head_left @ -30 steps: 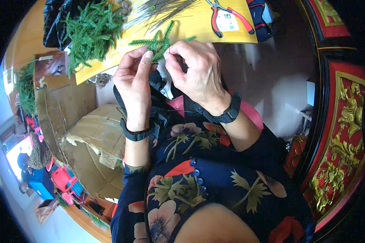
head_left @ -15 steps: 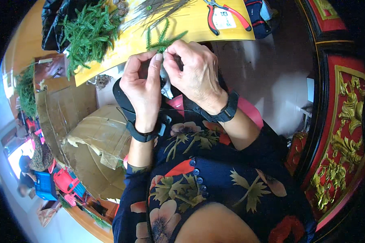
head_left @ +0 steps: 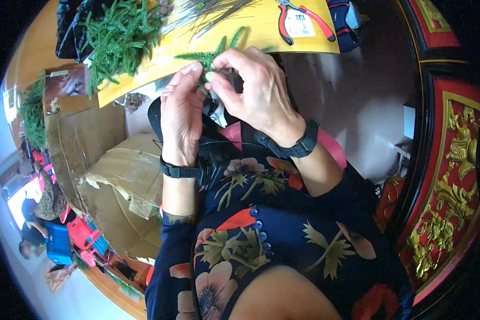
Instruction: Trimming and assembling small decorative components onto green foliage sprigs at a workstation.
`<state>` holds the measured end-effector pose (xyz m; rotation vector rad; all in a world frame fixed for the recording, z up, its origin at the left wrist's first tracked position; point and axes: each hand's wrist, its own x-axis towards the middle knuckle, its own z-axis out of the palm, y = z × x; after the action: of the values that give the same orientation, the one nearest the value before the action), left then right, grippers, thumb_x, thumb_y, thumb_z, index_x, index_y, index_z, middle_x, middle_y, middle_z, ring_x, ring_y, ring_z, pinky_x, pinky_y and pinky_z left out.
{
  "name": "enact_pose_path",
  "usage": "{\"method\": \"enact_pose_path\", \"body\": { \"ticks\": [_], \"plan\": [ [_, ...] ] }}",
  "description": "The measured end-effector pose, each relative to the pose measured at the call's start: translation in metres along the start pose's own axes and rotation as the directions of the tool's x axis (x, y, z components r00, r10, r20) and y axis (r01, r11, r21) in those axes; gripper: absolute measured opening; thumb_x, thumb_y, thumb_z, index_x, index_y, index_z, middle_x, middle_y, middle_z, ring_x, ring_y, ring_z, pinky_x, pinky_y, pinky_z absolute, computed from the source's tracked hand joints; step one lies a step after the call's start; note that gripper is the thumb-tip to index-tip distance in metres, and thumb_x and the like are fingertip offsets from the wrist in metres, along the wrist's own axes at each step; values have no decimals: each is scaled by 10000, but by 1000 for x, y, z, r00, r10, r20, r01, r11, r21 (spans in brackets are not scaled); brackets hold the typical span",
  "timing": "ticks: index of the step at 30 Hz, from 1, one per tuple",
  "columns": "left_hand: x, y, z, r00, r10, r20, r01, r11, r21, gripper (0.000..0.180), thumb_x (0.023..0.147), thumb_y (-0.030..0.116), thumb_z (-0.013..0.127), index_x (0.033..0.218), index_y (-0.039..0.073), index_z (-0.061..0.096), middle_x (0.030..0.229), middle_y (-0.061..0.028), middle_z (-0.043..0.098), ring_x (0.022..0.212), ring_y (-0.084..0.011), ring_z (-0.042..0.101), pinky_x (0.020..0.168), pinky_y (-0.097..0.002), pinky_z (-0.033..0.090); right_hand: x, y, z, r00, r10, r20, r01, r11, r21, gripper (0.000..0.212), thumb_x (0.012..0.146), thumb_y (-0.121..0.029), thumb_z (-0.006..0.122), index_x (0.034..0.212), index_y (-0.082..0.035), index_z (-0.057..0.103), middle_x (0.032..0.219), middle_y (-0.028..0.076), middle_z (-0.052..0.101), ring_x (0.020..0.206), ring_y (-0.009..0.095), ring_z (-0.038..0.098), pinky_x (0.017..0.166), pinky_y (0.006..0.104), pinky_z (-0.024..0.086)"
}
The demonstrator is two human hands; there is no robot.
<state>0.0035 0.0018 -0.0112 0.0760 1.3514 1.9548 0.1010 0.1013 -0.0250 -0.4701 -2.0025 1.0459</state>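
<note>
A green artificial pine sprig [head_left: 218, 55] with several needle-covered branches is held up at the near edge of a yellow board [head_left: 264, 38]. My left hand [head_left: 182, 109] pinches the sprig's base between thumb and fingers. Close against it, my right hand [head_left: 258, 90] also has thumb and forefinger closed at the base. The fingers hide the exact joint, and any wire there is too fine to make out. Beyond my hands lie thin dark wires [head_left: 218, 15]. A heap of green pine sprigs [head_left: 120, 50] rests on the board's left part.
Red-handled pliers [head_left: 284, 25] lie at the board's right. A black plastic bag [head_left: 69, 32] sits beyond the heap. An opened cardboard box [head_left: 125, 170] stands at my left. To the right rises a carved red-and-gold panel [head_left: 448, 197]. Far left, another person [head_left: 34, 232] is near a blue crate [head_left: 58, 245].
The sprig has turned, its branches now leaning more to the left. My left hand has rotated, its fingers coming up along the base; my right fingers have shifted slightly left.
</note>
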Motion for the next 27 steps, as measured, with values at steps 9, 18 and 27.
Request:
{"method": "enact_pose_path", "body": {
  "ticks": [9, 18, 27],
  "plan": [
    [-4, -1, -1, 996, 86, 14, -87, 984, 154, 136, 840, 42, 603, 952, -25, 641, 888, -43, 613, 787, -105, 564, 721, -221, 443, -1, 5, 0, 988, -152, 4, 152, 988, 22, 214, 705, -62, 716, 866, -35, 576, 716, 74, 585, 634, 210, 577, 583, 307, 462],
    [-11, -7, 1, 976, 211, 57, -218, 937, 271, 101, 801, -4, 637, 896, -27, 665, 845, -17, 596, 766, -94, 556, 709, -203, 429, -2, 0, -8, 999, 38, 38, -42, 990, 135, 284, 674, -112, 761, 878, -51, 574, 685, 46, 562, 592, 157, 539, 556, 283, 452],
    [-12, -6, 2, 910, 398, 120, -400, 762, 509, 94, 787, -2, 647, 872, -35, 667, 827, -39, 600, 735, -100, 542, 681, -211, 430, 7, 1, -13, 996, -66, 57, 61, 995, 85, 274, 702, -124, 741, 926, -53, 599, 713, 39, 552, 552, 128, 506, 539, 259, 442]
  ]
}}
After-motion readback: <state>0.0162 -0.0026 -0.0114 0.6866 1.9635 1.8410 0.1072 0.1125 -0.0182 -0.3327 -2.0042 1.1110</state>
